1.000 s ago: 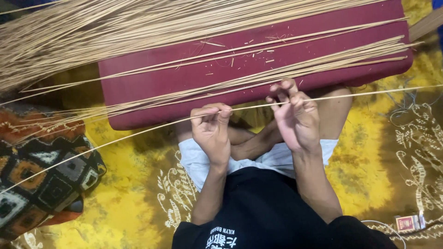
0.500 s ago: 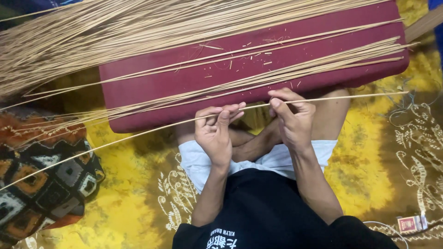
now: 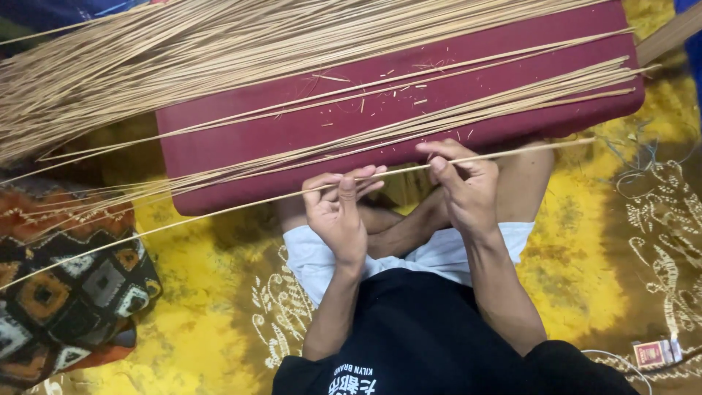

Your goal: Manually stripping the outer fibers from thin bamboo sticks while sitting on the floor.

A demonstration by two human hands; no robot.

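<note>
While the person sat cross-legged on a yellow patterned cloth [image 3: 585, 241], a big dark red cushion [image 3: 292, 132] lay in front of the knees, and a great heap of thin pale sticks [image 3: 146, 58] was spread over its far side and beyond its left edge. A patterned pillow [image 3: 66, 292] rested at the left, and a small red box [image 3: 653, 353] lay at the lower right corner.

Both hands were closed on one single stick [image 3: 219, 208], which ran long and slanting from far left to the right, just above the near edge of the cushion. The left hand [image 3: 338, 212] pinched it between thumb and fingers, and the right hand [image 3: 461, 183] pinched it too, a little apart (the thumb was pressed on top).

I judge this stick was very light, dry and springy, but easy to snap or splinter. It seemed best to take it near the middle, with two close fingertip pinches, because the long free ends would sag and swing.
</note>
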